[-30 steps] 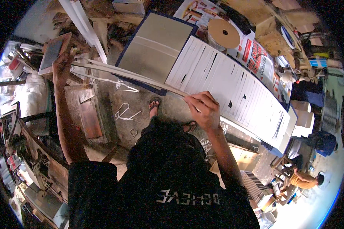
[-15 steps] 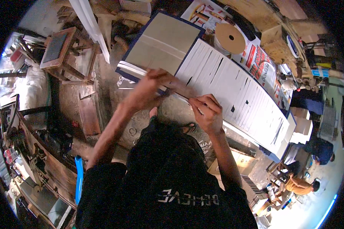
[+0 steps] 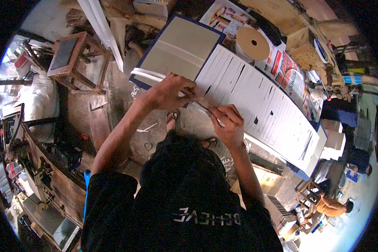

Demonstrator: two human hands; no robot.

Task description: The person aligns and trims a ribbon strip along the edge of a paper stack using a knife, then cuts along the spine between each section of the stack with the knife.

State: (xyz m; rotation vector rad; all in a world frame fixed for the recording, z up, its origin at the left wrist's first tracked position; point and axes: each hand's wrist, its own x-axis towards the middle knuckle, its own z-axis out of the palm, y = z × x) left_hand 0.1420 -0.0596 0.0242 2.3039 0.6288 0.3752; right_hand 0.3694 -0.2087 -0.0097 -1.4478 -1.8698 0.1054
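Observation:
My left hand (image 3: 170,91) is curled at the near left edge of a long row of white paper blocks (image 3: 256,107), beside a grey-beige board with dark blue edges (image 3: 182,46). My right hand (image 3: 229,124) is pinched at the row's near edge. Between the hands runs a thin, brownish strip (image 3: 204,103), blurred, with its far end at my right fingertips. A small white bit shows below the right fingers. What the left fingers hold is hidden. White strips (image 3: 149,74) lie along the board's near edge.
Behind the row, a large spool (image 3: 253,43) stands on a printed sheet (image 3: 296,82). A wooden stool (image 3: 69,59) and a white post (image 3: 101,31) are at the left. Two people (image 3: 334,206) are at the far right. Cord scraps (image 3: 147,128) lie on the floor.
My left hand, blurred before, has shifted slightly right and now shows its curled fingers clearly. My right hand stays pinched in nearly the same place.

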